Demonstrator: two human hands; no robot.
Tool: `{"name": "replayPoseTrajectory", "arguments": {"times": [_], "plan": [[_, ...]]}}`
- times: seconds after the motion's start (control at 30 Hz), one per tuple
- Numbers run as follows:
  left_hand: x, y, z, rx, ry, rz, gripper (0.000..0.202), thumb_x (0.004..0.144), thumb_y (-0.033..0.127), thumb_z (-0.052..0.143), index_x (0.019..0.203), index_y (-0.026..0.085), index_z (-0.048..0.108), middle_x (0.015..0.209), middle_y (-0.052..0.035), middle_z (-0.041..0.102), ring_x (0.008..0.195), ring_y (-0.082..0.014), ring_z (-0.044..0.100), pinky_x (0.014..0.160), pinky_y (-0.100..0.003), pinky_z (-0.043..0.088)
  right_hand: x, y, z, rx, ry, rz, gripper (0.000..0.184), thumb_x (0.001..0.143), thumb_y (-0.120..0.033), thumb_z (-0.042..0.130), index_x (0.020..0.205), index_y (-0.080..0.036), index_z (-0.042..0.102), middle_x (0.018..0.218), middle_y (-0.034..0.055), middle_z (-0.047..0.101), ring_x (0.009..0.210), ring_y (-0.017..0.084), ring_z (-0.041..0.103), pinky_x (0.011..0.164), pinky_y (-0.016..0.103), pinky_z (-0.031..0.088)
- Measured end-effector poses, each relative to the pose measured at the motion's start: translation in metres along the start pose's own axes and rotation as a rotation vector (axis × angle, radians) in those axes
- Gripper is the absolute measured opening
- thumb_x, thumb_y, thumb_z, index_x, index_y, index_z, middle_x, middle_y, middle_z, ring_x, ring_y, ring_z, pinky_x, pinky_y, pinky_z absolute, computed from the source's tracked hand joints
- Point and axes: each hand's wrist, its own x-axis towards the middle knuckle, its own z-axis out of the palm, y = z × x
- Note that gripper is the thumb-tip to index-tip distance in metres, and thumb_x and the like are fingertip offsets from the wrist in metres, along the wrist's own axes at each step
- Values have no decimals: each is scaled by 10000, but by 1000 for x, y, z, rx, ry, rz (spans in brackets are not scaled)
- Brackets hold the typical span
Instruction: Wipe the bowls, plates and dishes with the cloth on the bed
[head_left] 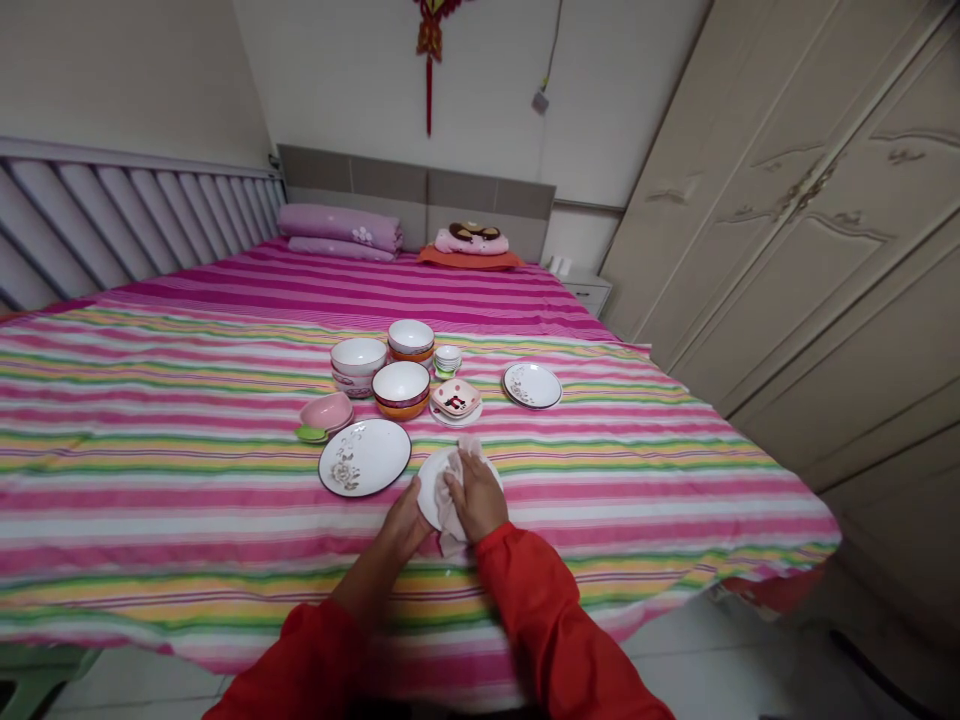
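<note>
Over the striped bedcover I hold a white plate tilted up. My left hand grips its left edge, fingers closed around the rim. My right hand lies on the plate's face and presses a pale cloth against it; the cloth hangs down below the hand. Just to the left lies a large flowered plate, flat on the cover.
Beyond the plates stand several bowls, a pink dish with a green spoon, a small square dish, a tiny cup and another flowered plate. Pillows lie at the headboard. A wardrobe fills the right side.
</note>
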Motion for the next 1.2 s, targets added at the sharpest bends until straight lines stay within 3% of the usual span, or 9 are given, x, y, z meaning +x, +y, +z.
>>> {"name": "replayPoseTrajectory", "arguments": {"times": [0.17, 0.33, 0.47, 0.63, 0.77, 0.9, 1.03, 1.2], "plan": [[6, -2, -10, 49, 26, 3, 485, 942, 315, 376, 1380, 108, 407, 1190, -154, 655, 1120, -247, 603, 974, -385, 470, -41, 11, -12, -19, 111, 36, 469, 948, -345, 411, 1356, -123, 476, 1344, 159, 524, 1269, 284, 464, 1052, 475, 399], [7, -2, -12, 30, -10, -25, 520, 938, 319, 385, 1415, 114, 351, 1166, -147, 669, 1084, -244, 626, 957, -393, 482, -74, -10, -11, -1, 86, -84, 496, 942, -284, 442, 1425, -191, 378, 1409, 107, 464, 1336, 273, 381, 1073, 478, 389], [-1, 0, -4, 37, 11, -72, 474, 936, 311, 386, 1336, 65, 452, 1032, -153, 714, 975, -237, 673, 897, -350, 513, -64, -30, -1, 18, -38, -189, 506, 923, -281, 479, 1413, -187, 398, 1408, 94, 469, 1328, 275, 390, 1078, 476, 384], [-2, 2, -3, 58, 60, -66, 387, 921, 259, 412, 1252, 98, 534, 954, -123, 731, 898, -234, 695, 813, -338, 544, -16, -38, 12, 16, -110, -203, 435, 906, -292, 508, 1328, -186, 511, 1330, 88, 553, 1305, 259, 423, 1077, 452, 373], [3, 1, -4, 57, 60, -19, 388, 911, 234, 428, 1272, 124, 520, 1013, -121, 723, 970, -245, 675, 848, -350, 531, 19, -28, 17, 3, -134, -145, 405, 910, -342, 503, 1267, -162, 569, 1261, 116, 605, 1276, 261, 458, 1070, 444, 361], [2, 0, 2, 52, 24, -2, 411, 944, 275, 349, 1312, 143, 477, 1122, -130, 689, 1080, -234, 628, 966, -390, 470, 37, -4, 11, 8, -115, -49, 390, 928, -347, 465, 1226, -134, 597, 1231, 146, 619, 1224, 259, 511, 1048, 437, 378], [2, -1, -1, 59, 37, 14, 430, 954, 298, 330, 1311, 104, 470, 1167, -155, 664, 1136, -227, 594, 999, -366, 447, 24, 22, -5, 108, -25, 34, 402, 938, -348, 433, 1243, -132, 581, 1255, 141, 603, 1200, 243, 532, 1036, 417, 404], [16, -5, -21, 21, 30, -9, 483, 938, 317, 397, 1377, 116, 397, 1205, -149, 646, 1091, -219, 622, 959, -335, 479, -32, 27, -17, 155, 106, 70, 486, 960, -332, 387, 1416, -163, 376, 1414, 117, 457, 1324, 233, 400, 1087, 445, 356]]}}
